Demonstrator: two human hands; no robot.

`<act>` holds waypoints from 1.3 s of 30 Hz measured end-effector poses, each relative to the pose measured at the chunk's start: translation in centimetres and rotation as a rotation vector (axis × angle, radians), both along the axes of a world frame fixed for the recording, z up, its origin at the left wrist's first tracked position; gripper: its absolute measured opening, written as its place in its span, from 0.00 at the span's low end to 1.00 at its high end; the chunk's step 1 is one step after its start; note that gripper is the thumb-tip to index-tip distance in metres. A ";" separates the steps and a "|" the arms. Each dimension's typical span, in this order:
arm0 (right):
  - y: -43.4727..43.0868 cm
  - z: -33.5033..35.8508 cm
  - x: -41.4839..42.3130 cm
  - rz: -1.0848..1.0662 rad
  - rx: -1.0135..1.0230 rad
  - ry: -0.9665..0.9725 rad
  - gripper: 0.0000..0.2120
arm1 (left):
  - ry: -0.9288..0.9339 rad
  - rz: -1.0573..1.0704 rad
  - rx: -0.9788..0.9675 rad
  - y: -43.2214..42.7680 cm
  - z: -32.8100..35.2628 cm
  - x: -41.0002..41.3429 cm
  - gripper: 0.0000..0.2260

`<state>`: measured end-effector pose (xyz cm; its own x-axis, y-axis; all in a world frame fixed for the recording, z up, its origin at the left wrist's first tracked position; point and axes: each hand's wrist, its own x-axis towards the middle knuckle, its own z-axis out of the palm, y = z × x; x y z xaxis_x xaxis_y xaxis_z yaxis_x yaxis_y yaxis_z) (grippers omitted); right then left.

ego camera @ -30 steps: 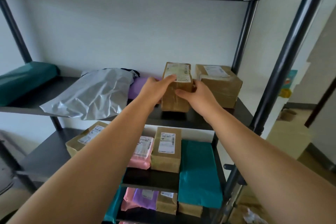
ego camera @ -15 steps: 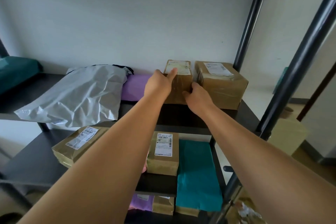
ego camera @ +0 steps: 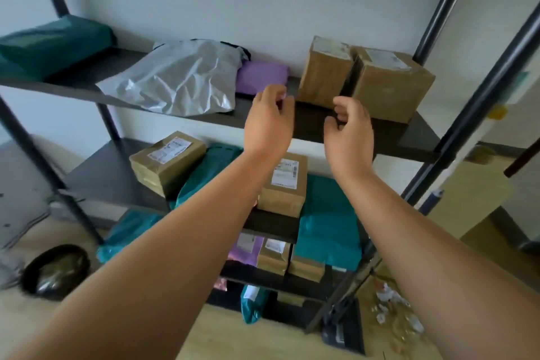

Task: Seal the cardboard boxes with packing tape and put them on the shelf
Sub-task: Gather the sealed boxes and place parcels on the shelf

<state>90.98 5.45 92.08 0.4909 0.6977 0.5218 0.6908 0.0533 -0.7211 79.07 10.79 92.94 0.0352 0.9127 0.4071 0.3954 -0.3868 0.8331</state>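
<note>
Left hand [ego camera: 270, 123], right hand [ego camera: 349, 131] near box [ego camera: 323, 79]

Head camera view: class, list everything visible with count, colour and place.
Black metal shelving unit: one, black, against wall.
Brown cardboard boxes: two, brown, upper shelf, right end.
Crumpled silver plastic mailer: one, silver, upper shelf, middle.
Soft purple parcel: one, purple, beside mailer.
Dark green parcel: one, green, upper shelf, left.
Flat brown boxes: two, brown, middle shelf.
Teal plastic mailers: two, teal, middle shelf.
Left hand, right hand: two, empty, before upper shelf.
</note>
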 end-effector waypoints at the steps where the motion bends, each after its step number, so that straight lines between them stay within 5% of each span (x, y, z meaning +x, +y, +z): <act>1: -0.8 -0.7 -1.1 0.019 0.019 -0.003 0.17 | 0.007 0.018 0.014 -1.6 -0.9 -1.0 0.14; 7: -6.3 -7.7 -8.2 0.277 -0.072 -0.004 0.14 | 0.070 0.191 -0.131 -11.7 -9.3 -9.9 0.16; 13: -15.6 -19.0 -14.5 0.541 -0.459 0.059 0.13 | -0.019 0.491 -0.579 -22.7 -21.0 -21.0 0.15; 23: -26.5 -33.4 -27.8 0.820 -0.862 -0.037 0.15 | -0.050 0.871 -0.958 -41.7 -34.3 -35.9 0.16; 32: -33.6 -47.9 -40.4 0.807 -1.244 -0.091 0.19 | -0.082 0.832 -1.265 -52.8 -48.8 -45.3 0.15; 39: -36.2 -60.9 -45.4 0.779 -1.437 -0.106 0.22 | -0.127 0.758 -1.373 -53.7 -61.7 -48.9 0.18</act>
